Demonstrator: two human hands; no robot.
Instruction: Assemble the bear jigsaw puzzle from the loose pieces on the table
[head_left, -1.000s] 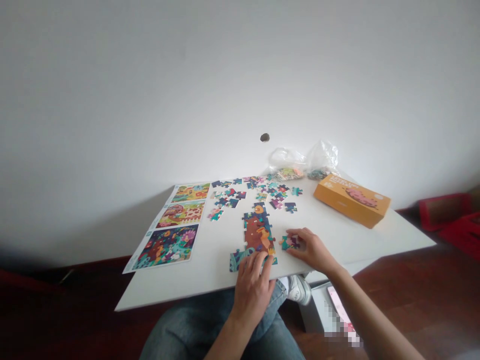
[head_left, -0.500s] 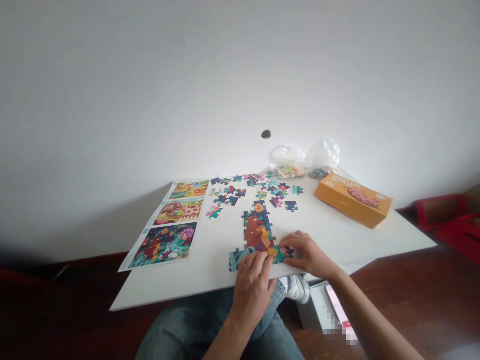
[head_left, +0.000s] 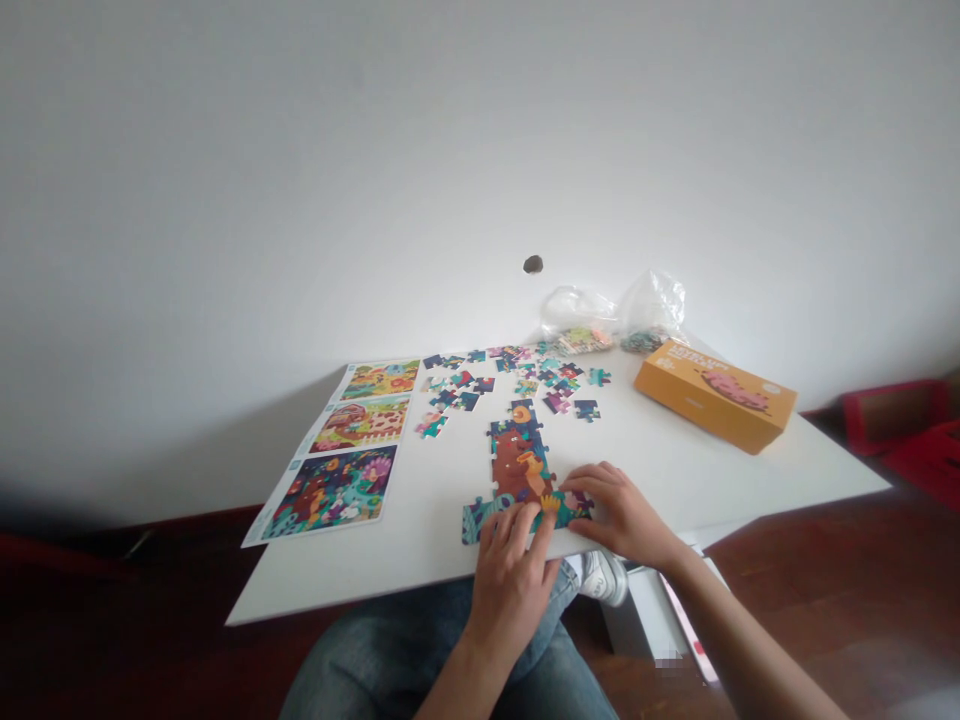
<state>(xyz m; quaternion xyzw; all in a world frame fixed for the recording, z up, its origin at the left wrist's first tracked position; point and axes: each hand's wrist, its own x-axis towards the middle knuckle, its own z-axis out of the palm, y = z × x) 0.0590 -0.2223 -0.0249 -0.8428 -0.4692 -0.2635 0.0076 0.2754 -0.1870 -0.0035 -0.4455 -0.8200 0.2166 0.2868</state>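
A partly joined jigsaw [head_left: 516, 465] lies near the front edge of the white table [head_left: 675, 470]. My left hand [head_left: 514, 580] rests with fingers spread flat on its lower edge. My right hand [head_left: 619, 515] sits just to the right, fingertips pressed on a teal and pink puzzle piece [head_left: 574, 505] that touches the jigsaw's lower right corner. Several loose pieces [head_left: 517, 378] are scattered further back on the table.
A reference sheet [head_left: 341, 450] with three pictures lies at the left. An orange box [head_left: 716, 393] sits at the right, with two clear bags of pieces [head_left: 611, 320] behind it by the wall. My jeans-clad knee [head_left: 420, 650] is under the table edge.
My right hand has slid the teal and pink piece left, from open table up against the jigsaw's lower right corner. My left hand has stayed on the jigsaw's lower edge.
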